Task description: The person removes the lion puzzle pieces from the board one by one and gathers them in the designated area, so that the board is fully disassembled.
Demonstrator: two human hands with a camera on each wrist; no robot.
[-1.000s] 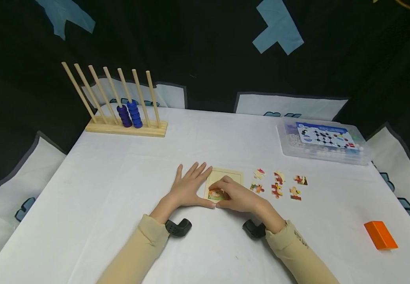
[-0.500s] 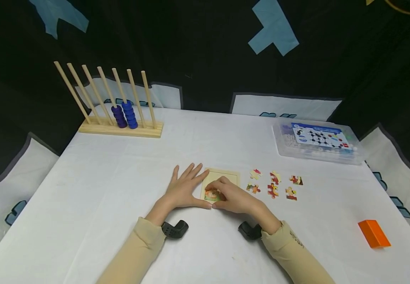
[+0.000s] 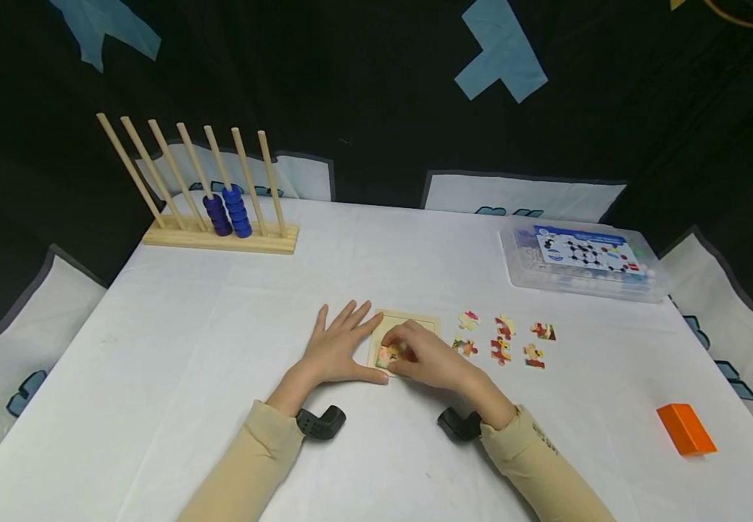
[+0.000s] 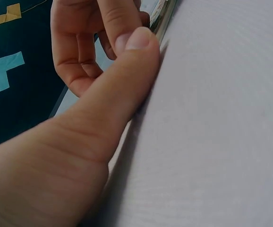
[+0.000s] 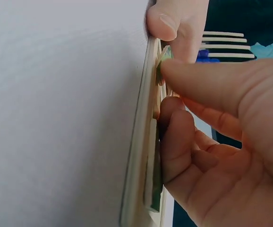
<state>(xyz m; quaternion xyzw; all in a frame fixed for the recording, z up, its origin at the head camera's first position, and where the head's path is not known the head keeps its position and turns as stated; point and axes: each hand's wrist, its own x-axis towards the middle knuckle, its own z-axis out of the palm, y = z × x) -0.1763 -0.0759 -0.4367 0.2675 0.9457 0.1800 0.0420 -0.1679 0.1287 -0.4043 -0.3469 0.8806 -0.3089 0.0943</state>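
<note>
A small wooden puzzle tray (image 3: 415, 317) lies on the white table between both hands. My left hand (image 3: 335, 354) rests with fingers spread along its left side, the thumb at the near corner. My right hand (image 3: 433, 359) is over the tray, fingers bent. Between its thumb and fingers it pinches a puzzle piece (image 5: 164, 61), tilted up from the tray in the right wrist view. Another piece (image 5: 151, 170) lies at the tray's near edge beneath the curled fingers. Part of the tray's picture is hidden by the right hand.
Several loose jigsaw pieces (image 3: 501, 349) lie in two rows right of the tray. A clear plastic box (image 3: 585, 259) stands at the back right, an orange block (image 3: 686, 429) at the right. A wooden peg abacus (image 3: 219, 242) with blue and purple beads stands back left.
The right hand's thumb and fingers have shifted slightly up and right over the tray, showing more of the picture. The left hand stays at the tray's side; the head view has shifted a little.
</note>
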